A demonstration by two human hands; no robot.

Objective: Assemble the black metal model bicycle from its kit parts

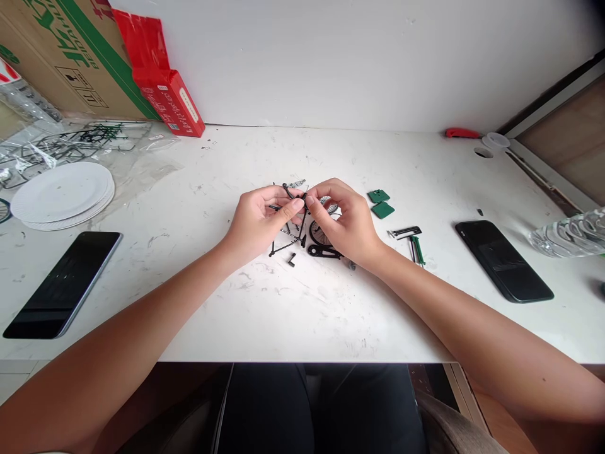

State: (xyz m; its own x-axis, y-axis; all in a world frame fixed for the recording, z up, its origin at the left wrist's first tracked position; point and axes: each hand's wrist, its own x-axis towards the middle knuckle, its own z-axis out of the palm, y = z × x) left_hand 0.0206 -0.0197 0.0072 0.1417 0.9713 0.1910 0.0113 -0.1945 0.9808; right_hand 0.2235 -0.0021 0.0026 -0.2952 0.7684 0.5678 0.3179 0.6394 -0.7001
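Fingers of the left hand and right hand pinch nearly closed at a slim black bike frame above the table's middle; thin bars call for light, steady pressure.

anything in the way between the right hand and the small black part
Nothing visible: the right hand already has its fingertips at the small black part, meeting those of the left hand. The spoked wheel shows partly behind the right hand, not between it and the part.
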